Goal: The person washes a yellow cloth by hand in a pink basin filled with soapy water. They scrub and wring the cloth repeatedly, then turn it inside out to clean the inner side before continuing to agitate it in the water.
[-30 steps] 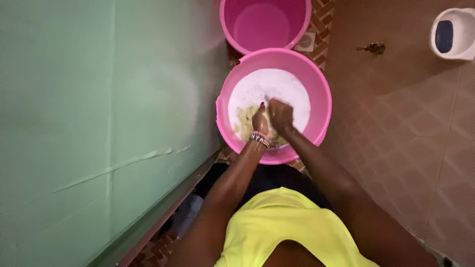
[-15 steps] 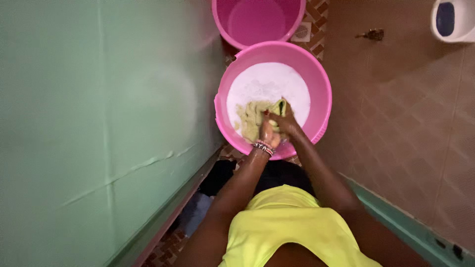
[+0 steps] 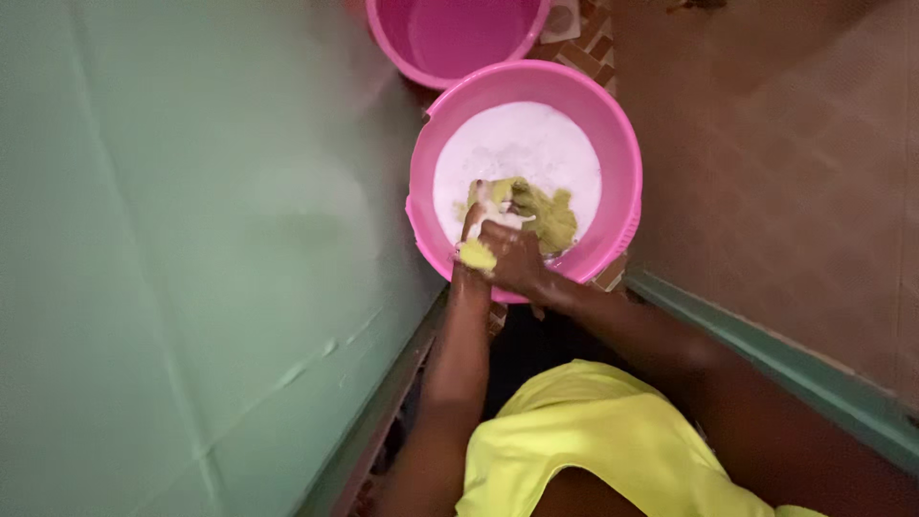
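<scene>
Nearest, a yellow shirt (image 3: 574, 440) and two bare arms reach forward. The left hand (image 3: 474, 235) and right hand (image 3: 512, 258), pressed together, clutch a wet yellow-green cloth (image 3: 546, 215) in a pink basin (image 3: 617, 144) of white suds. Beyond it stands a second pink basin (image 3: 450, 38), beside a green wall (image 3: 191, 239).

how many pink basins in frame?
2. One pink basin of sudsy water sits at centre, where both hands work a yellow-green cloth. A second pink basin lies beyond it, cut off by the top edge.

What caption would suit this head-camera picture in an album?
Both hands, left hand and right hand, grip a yellow-green cloth in a sudsy pink basin.
</scene>
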